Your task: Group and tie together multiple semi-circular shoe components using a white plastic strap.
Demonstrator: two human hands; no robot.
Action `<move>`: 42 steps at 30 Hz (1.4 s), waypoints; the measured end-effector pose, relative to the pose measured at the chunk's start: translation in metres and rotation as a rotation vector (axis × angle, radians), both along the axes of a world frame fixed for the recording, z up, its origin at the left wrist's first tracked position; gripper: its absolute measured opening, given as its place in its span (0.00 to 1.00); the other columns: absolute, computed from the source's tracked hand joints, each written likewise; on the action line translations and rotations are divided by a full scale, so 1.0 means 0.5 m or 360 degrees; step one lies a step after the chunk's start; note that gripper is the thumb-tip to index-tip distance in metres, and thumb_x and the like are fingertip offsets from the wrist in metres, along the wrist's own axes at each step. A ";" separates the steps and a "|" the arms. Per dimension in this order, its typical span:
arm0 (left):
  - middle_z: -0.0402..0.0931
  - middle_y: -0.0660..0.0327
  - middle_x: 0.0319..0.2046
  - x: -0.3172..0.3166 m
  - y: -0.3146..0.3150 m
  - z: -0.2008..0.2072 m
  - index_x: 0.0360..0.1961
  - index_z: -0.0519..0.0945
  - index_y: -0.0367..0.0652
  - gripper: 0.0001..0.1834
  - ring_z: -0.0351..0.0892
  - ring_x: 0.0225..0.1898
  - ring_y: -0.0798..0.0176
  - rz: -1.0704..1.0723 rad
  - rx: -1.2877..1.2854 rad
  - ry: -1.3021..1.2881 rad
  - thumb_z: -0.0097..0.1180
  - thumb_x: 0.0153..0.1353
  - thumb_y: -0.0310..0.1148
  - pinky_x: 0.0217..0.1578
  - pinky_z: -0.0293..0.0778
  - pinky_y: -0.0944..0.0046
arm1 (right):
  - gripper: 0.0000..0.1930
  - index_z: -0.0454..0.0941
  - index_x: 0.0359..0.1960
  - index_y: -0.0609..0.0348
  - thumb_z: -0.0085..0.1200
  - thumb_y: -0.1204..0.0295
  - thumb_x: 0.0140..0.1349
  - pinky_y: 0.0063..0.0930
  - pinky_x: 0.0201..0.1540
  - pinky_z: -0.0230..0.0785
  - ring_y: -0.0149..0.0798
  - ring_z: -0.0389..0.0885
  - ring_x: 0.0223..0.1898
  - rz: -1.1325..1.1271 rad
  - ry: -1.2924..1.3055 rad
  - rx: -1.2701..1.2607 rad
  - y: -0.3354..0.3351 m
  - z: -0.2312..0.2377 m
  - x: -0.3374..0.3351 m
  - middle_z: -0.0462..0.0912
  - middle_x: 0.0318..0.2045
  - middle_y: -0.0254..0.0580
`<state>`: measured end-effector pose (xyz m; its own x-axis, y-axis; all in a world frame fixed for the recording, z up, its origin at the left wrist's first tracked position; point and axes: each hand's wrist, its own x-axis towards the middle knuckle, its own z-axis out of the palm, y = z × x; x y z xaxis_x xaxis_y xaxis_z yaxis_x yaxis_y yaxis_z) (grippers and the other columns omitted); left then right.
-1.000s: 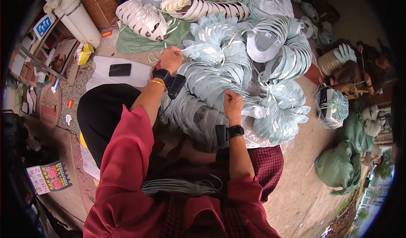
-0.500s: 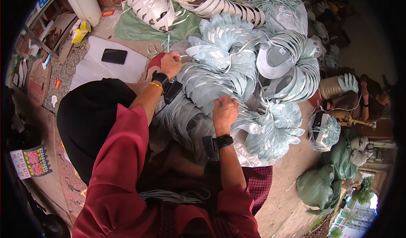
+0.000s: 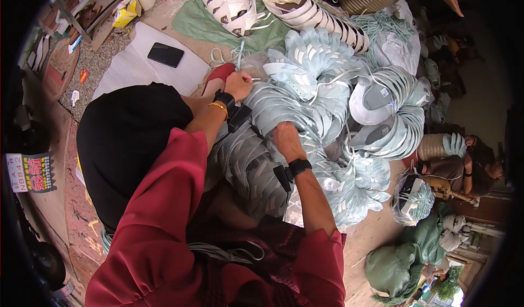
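A big heap of pale blue shoe uppers (image 3: 303,102), nested one into another in curving rows, lies before me. At the heap's left edge is my left hand (image 3: 238,85), its fingers pinched together; what is between them is too small to make out. My right hand (image 3: 287,140) is closed on the edge of a shoe upper (image 3: 271,114) in the middle row, fingertips partly hidden. Greyish stacked uppers (image 3: 254,168) lie beneath my forearms. Loose grey laces (image 3: 226,252) rest on my lap.
A phone (image 3: 166,55) lies on a white sheet (image 3: 136,53) at left. White strapped uppers (image 3: 228,4) sit on green cloth (image 3: 188,23) at the back. Green sacks (image 3: 390,269) stand at right. Another person (image 3: 458,168) sits far right, and a bare hand (image 3: 450,0) shows top right.
The view has shifted, so the heap sits further right and lower in the picture. My left hand stays pinched by the heap's edge; my right hand stays on the middle row.
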<state>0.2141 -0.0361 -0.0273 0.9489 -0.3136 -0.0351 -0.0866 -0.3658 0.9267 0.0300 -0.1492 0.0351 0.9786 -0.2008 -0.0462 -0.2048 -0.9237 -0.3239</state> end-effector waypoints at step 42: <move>0.65 0.52 0.22 0.237 -0.091 -0.203 0.23 0.70 0.41 0.05 0.69 0.30 0.48 -0.2830 -0.0393 -0.0321 0.53 0.43 0.25 0.31 0.67 0.61 | 0.29 0.53 0.65 0.51 0.26 0.51 0.67 0.40 0.68 0.38 0.44 0.49 0.66 -0.0189 -0.0035 0.0085 -0.100 -0.734 0.002 0.55 0.65 0.39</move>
<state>0.3324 -0.0818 -0.1289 -0.5080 -0.8311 0.2261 -0.2855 0.4101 0.8662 0.0310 -0.1992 -0.3319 0.9489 -0.3131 -0.0385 -0.3039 -0.8746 -0.3777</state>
